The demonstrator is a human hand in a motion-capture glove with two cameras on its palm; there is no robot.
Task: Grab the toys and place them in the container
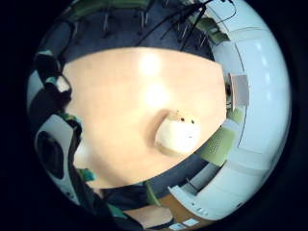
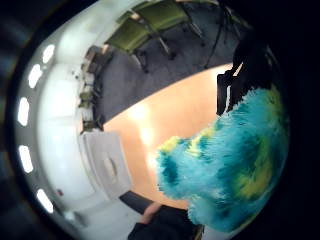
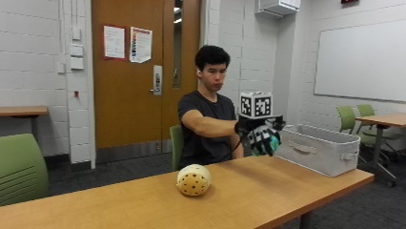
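In the outside view my gloved right hand [image 3: 260,135] is raised above the table [image 3: 266,191], fingers curled round a fluffy turquoise and yellow plush toy [image 3: 273,142]. The toy [image 2: 230,170] fills much of the thumb side palm view. A white fabric container [image 3: 317,149] stands on the table's right end, just right of the hand; it also shows as the container [image 2: 106,165] in the thumb side view. A cream, dotted, round plush toy [image 3: 193,180] lies on the table to the left, and the same cream toy [image 1: 178,133] shows in the little finger side view.
Green chairs [image 3: 20,167] and another table [image 3: 380,119] stand around the room. The wooden table has bare surface between the cream toy and the container.
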